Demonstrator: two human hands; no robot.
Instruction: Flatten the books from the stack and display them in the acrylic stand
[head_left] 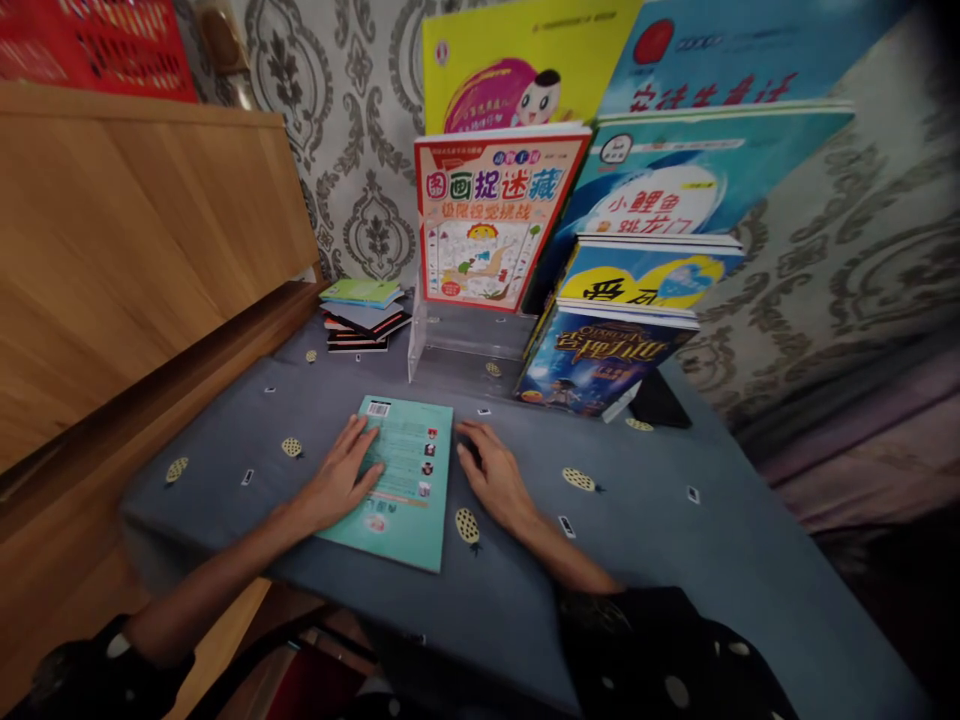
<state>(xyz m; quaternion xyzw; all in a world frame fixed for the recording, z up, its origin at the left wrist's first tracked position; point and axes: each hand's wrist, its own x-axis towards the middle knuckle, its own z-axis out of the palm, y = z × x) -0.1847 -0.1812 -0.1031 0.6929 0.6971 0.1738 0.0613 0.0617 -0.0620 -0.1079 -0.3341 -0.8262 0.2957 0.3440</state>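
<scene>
A thin teal book [409,535] lies on the table with its back cover up, a barcode at its far left corner. My left hand [341,478] rests flat on the book's left side, fingers stretched out and apart. Just off the book's right edge, my right hand [495,475] lies on the cloth with its fingers loosely bent and nothing seen in them. Beyond the hands stands a clear stepped book rack [465,368]. It holds a red-bordered picture book [495,220] on the left and a dark blue book [592,360] at the front right.
Behind these stand a yellow-green book [480,45], a teal book [720,160] and a blue book [720,50]. A stack of small books [364,312] sits at the far left of the grey tablecloth [240,430]. A wooden cabinet [150,230] borders the left side, with a red basket [135,45] on top.
</scene>
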